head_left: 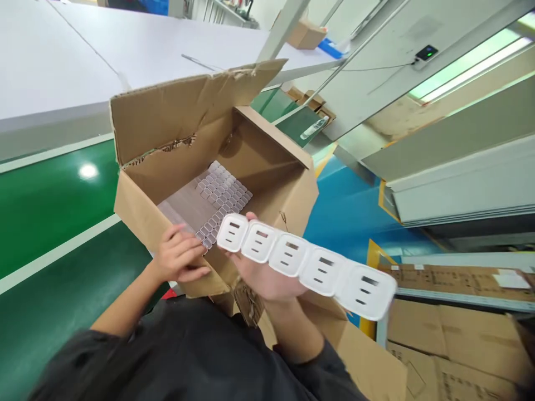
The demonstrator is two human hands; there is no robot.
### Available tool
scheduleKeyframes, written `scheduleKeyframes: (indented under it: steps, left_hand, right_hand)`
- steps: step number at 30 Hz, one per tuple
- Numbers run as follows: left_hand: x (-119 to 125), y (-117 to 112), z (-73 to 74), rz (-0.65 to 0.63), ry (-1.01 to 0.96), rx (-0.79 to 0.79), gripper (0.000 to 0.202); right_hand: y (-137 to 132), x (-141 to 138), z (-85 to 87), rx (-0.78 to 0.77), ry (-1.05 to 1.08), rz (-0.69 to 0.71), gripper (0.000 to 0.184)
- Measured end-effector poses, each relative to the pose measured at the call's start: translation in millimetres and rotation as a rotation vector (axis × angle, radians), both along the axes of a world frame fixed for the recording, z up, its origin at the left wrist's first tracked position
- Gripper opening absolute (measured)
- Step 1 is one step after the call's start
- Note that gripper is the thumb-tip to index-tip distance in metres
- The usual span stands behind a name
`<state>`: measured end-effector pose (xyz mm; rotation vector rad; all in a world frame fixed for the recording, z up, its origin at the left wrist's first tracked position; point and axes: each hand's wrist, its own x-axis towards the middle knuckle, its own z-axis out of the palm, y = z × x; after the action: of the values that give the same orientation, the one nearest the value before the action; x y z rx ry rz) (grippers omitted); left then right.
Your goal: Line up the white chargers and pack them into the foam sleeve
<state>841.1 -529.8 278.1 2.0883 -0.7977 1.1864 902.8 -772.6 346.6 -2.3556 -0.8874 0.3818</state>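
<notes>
Holding glossy white chargers [307,266] (rounded squares), right hand [267,278].

Green floor [50,206] with white line [58,253], glare spot of lamp. Blue floor [351,211] beyond. White table [83,55] up top. Grey metal frame [418,83], lit light strip [472,67]. Flat cartons [455,334] lower right.

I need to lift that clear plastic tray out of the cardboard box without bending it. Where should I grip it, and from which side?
Probably by the near edge, coming down from above through the open top. The clear plastic tray lies flat on the floor of the cardboard box, and the left hand already rests at the box's near rim. The right hand carries a row of white chargers.
</notes>
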Motion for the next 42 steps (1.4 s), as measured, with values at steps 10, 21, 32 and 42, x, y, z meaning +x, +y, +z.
scheduleKeyframes:
  steps: [10,21,32,42]
  left_hand:
    - [-125,25,31.9,0.028,0.266,-0.302,0.107]
    - [-260,74,-55.1,0.716,0.745,-0.027,0.083]
    - [-288,75,-177.0,0.869,0.964,-0.100,0.080]
    - [-283,172,-199.7,0.637,1.046,0.056,0.068]
  right_hand:
    - [94,-146,-73.3,0.568,0.620,0.094,0.065]
    - [188,-209,-179.9,0.549,1.472,0.411,0.077]
    - [204,-212,-278.7,0.357,1.917,0.111,0.072]
    - [272,-232,-296.0,0.409,1.935,0.103,0.064]
